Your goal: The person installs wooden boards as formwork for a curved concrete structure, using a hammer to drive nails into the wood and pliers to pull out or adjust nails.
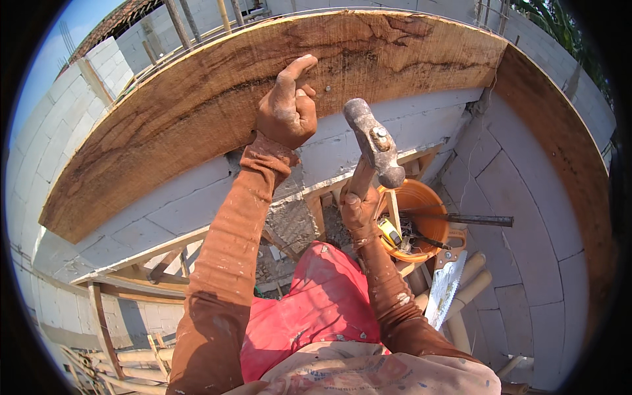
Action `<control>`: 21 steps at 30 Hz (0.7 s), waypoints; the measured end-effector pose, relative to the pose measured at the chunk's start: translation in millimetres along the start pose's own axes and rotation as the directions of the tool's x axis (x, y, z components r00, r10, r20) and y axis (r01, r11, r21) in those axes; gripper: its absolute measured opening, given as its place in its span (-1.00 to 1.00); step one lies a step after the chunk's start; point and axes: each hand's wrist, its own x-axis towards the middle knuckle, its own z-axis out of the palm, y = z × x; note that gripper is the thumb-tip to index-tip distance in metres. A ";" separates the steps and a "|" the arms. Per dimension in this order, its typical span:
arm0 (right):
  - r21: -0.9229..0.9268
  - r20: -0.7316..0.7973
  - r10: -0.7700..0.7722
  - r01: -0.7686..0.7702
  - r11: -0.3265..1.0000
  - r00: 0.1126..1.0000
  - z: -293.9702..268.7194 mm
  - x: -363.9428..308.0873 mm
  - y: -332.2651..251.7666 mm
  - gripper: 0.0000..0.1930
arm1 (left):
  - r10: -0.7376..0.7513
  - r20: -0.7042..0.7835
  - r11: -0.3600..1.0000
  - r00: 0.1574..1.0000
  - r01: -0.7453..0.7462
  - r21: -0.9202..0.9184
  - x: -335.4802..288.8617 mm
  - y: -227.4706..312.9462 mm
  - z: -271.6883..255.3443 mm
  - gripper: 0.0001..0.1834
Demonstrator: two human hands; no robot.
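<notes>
My right hand (359,209) is wrapped round the wooden handle of a hammer (376,145). The hammer's worn, pale-spattered metal head is raised in front of the wall. My left hand (288,108) is up at the long wooden board (191,105), its index finger stretched along the board's face. Its other fingers are curled in, and whatever they may hold is hidden. Just right of that finger, a small round nail head (328,88) shows on the board. The board stands on edge along the top of a pale block wall (178,197).
An orange bucket (431,197) beside my right arm holds a yellow tape measure (390,232) and a dark metal bar (477,220). A handsaw (446,283) hangs below it, near bamboo poles (471,293). Another board (546,118) meets the first at the right corner.
</notes>
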 end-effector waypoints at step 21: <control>-0.103 0.852 0.497 -0.877 0.470 0.166 -73.4 -185.3 -123.7 -0.60 | -0.655 0.640 0.574 0.401 0.816 0.076 -179.3 124.5 -70.3 -0.78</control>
